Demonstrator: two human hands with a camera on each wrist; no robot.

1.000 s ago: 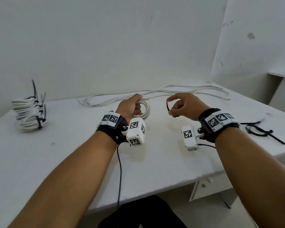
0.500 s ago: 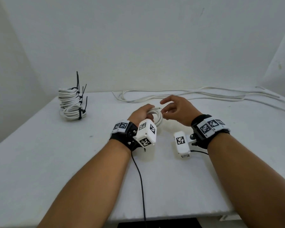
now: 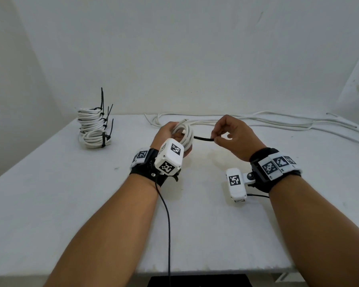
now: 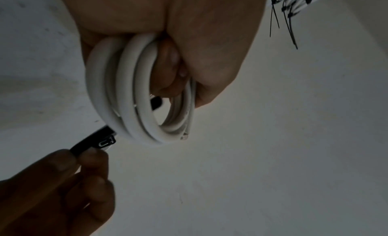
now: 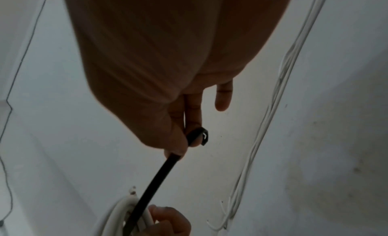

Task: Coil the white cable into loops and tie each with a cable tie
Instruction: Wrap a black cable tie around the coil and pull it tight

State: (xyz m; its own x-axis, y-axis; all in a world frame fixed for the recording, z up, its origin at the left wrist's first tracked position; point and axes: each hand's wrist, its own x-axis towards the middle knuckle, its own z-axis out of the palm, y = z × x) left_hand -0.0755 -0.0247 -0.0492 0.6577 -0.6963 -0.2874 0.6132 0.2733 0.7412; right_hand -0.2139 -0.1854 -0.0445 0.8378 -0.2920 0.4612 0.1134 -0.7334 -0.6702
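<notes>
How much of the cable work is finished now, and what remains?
Done: a stack of tied coils stands at the table's far left. In hand: the left hand grips a fresh coil, while the right hand pinches a black cable tie passing through it, not yet closed. Left: fastening this tie, then coiling the loose cable at the back.

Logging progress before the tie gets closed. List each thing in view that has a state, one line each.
Coil: looped, gripped in the left hand, off the table, not yet tied.
Tie: unfastened, strap running through the coil, head end pinched by the right hand.
Stack: finished coils, each bound with a black tie, piled at the table's far left.
Loose cable: uncoiled, lying along the table's back edge.
</notes>
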